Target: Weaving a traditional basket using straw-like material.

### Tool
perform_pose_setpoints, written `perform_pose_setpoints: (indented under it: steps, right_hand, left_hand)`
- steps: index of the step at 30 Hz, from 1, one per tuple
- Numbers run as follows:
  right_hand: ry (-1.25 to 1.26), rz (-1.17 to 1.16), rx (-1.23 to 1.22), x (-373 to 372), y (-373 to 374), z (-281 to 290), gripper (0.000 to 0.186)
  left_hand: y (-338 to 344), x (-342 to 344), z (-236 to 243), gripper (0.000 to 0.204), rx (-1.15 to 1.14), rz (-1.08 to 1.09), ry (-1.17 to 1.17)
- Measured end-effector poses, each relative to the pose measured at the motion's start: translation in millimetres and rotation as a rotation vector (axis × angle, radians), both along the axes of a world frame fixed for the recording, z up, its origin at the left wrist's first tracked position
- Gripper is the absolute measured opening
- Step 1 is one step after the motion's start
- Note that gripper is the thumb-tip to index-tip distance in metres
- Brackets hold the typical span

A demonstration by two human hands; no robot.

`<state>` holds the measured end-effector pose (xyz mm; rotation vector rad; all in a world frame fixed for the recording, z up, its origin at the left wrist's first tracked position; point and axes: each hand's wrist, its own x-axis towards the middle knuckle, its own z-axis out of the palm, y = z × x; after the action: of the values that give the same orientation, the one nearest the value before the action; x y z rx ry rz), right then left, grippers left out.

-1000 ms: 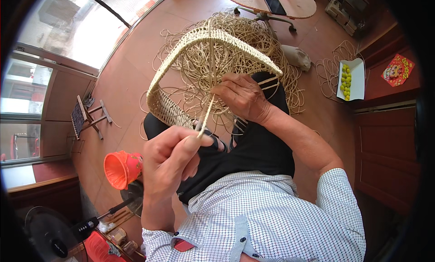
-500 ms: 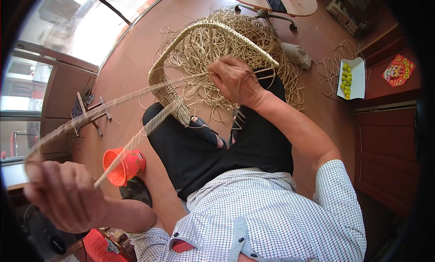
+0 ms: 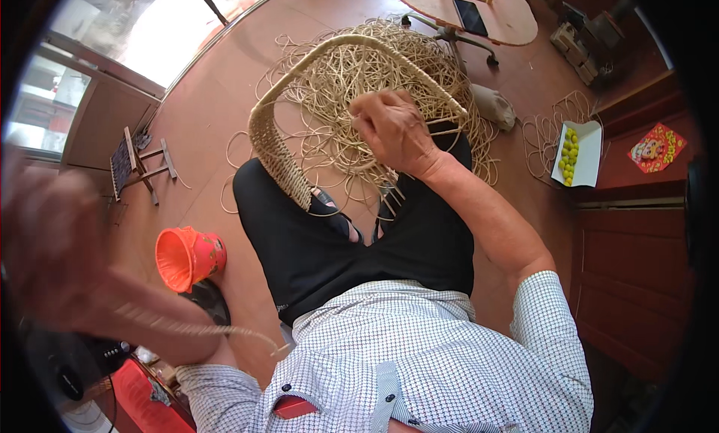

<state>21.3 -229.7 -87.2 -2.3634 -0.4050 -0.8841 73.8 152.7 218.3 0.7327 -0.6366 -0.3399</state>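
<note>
A curved, woven piece of pale cord [image 3: 277,144] spans my lap, its broad band resting by my left knee and its rim arching over to my right thigh. Inside that arch, my right hand [image 3: 393,129] is closed with curled fingers; whatever it grips is hidden. At the far left edge my left hand [image 3: 56,238] is smeared by motion, so its fingers do not show clearly. A strand of cord [image 3: 217,329] trails across my left forearm, its free end near my shirt. Beyond my feet, a large tangled heap of cord [image 3: 374,73] covers the floor.
An orange-red bucket [image 3: 206,255] stands left of my legs, with a folding stool [image 3: 142,167] farther off. A round table [image 3: 509,21] bears a phone [image 3: 470,17]. At right, a white tray [image 3: 588,152] holds yellow-green fruit beside a red card [image 3: 657,148].
My left hand has swung up and left. The strand stretched between my hands no longer shows there; one now trails over my left forearm. My right hand stays nearly in place.
</note>
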Motion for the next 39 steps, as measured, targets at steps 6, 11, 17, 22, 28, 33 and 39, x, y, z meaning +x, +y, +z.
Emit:
perform_pose_setpoints:
  steps: [6,11,17,22,28,33,39]
  right_hand:
    - [-0.037,0.028,-0.028,-5,-11,-5,0.014]
    - [-0.047,0.007,-0.187,-10,-16,-7,0.02]
    - [-0.015,0.014,-0.239,-15,-6,5,0.018]
    - [0.052,-0.067,-0.241,-14,-4,3,0.021]
    - [0.13,0.005,-0.179,-15,-8,10,0.021]
    - [0.129,0.018,-0.184,-13,-13,5,0.019]
    - [0.031,0.006,-0.193,-18,-5,7,0.027]
  left_hand:
    - [-131,-40,-147,0.049,0.648,-0.087,0.162]
    - [-144,-44,-255,0.043,0.282,-0.244,0.561]
    - [-176,-53,-297,0.047,0.479,-0.011,0.657]
    - [-197,-50,-308,0.061,0.565,-0.024,0.509]
    - [-208,-41,-303,0.054,0.746,-0.111,0.541]
    - [-193,-39,-319,0.027,0.868,-0.048,0.43]
    - [-143,-60,-278,0.026,0.802,0.115,0.18]
